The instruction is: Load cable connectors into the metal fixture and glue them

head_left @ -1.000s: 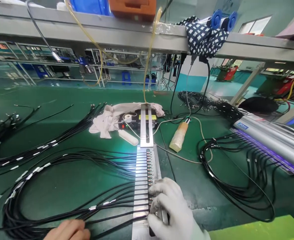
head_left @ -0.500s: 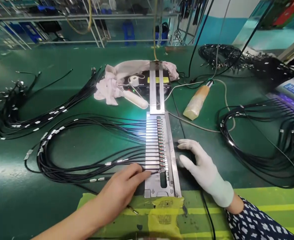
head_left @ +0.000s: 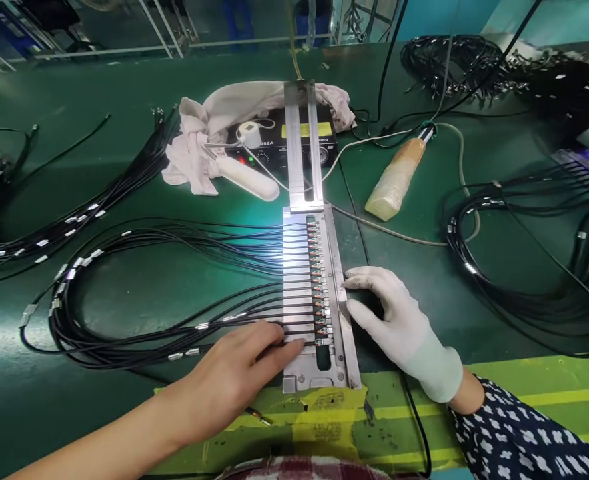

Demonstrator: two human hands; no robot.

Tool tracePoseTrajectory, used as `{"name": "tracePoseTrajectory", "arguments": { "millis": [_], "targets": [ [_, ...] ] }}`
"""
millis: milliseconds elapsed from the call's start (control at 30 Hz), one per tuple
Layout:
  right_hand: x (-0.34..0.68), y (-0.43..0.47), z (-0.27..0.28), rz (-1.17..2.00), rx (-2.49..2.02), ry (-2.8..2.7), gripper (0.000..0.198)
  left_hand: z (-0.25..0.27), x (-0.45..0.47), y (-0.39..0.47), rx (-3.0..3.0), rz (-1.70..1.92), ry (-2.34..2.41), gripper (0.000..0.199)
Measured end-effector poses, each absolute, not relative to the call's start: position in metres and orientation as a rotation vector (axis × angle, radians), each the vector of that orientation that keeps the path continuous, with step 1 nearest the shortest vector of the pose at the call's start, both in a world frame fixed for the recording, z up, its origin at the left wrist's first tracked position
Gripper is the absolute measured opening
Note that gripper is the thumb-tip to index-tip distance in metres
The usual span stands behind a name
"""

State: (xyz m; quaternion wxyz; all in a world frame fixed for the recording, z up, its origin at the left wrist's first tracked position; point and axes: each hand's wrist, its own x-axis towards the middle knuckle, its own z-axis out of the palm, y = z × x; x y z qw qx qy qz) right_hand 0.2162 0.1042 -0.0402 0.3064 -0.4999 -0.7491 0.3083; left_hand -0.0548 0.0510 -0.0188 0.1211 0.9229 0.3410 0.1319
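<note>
A metal fixture (head_left: 298, 364) lies lengthwise before me, with a row of black cables (head_left: 209, 238) laid across it from the left. Their small metal connector ends (head_left: 319, 283) sit side by side along its slot. My bare left hand (head_left: 247, 357) rests at the fixture's lower left edge, thumb and fingers closed on the lowest cable, just left of its connector. In a white glove, my right hand (head_left: 399, 327) is at the right rail (head_left: 343, 327), thumb and fingers apart, fingertips at the rail's edge. Nothing shows in its grasp.
Behind the fixture, a black control box (head_left: 274, 157) sits under a pink cloth (head_left: 244, 100). A white-handled tool (head_left: 249, 179) lies left, a tape-wrapped handle (head_left: 397, 177) right. Coiled cables (head_left: 457, 233) lie at right, more bundles (head_left: 119, 180) at left. Yellow tape (head_left: 324, 413) covers the front edge.
The view has shifted, tilting lower. My right hand has come left to the fixture's rail. My left hand stays at the lowest cable, whose connector now sits in line with the row.
</note>
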Motion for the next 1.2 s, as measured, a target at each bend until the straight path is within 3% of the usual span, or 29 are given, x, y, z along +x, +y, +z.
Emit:
{"name": "tracePoseTrajectory", "arguments": {
  "millis": [400,767,900,1067,1200],
  "targets": [
    [0.215,0.104,-0.038,0.805,-1.340,-1.981,0.012,-0.022,-0.052,0.052,2.654,0.336,0.950,0.039],
    [0.214,0.106,-0.038,0.810,-1.333,-1.993,0.015,-0.034,-0.053,0.046,2.615,0.508,1.012,0.035],
    [0.214,0.107,-0.038,0.812,-1.345,-1.999,0.016,-0.032,-0.056,0.036,2.709,0.398,1.099,0.044],
    [0.212,0.110,-0.038,0.779,-1.364,-2.007,0.012,-0.031,-0.044,0.043,2.777,0.377,0.999,0.037],
    [0.213,0.109,-0.039,0.723,-1.331,-2.039,0.008,-0.032,-0.024,0.059,2.917,0.291,0.914,0.042]
  ]
}}
